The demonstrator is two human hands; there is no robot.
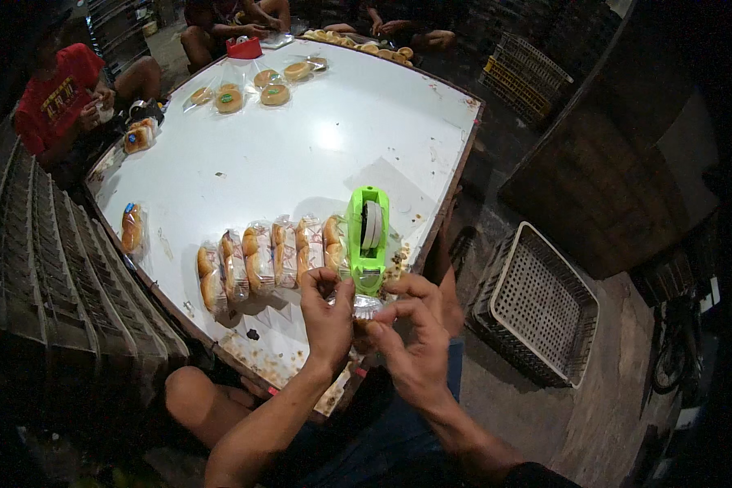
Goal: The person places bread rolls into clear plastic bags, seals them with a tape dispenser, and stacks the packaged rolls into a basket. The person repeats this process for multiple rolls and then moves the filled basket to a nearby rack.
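Low over the table's near corner, my left hand (329, 314) grips one side of a plastic-wrapped bread roll (366, 305). My right hand (418, 332) pinches the roll's other side between thumb and finger, its remaining fingers curled above. The two hands hide much of this roll. Just beyond it stands a lime-green tape dispenser (368, 235) with a roll of tape (372, 224) in it. A row of several wrapped bread rolls (259, 259) lies left of the dispenser, the nearest one almost touching it.
The white table (268, 161) has worn, stained edges. Another wrapped roll (133, 229) lies at its left edge. Wrapped round buns (274, 94) and a red tape dispenser (244, 47) are at the far side, where other people sit. A plastic crate (543, 305) stands on the floor at right.
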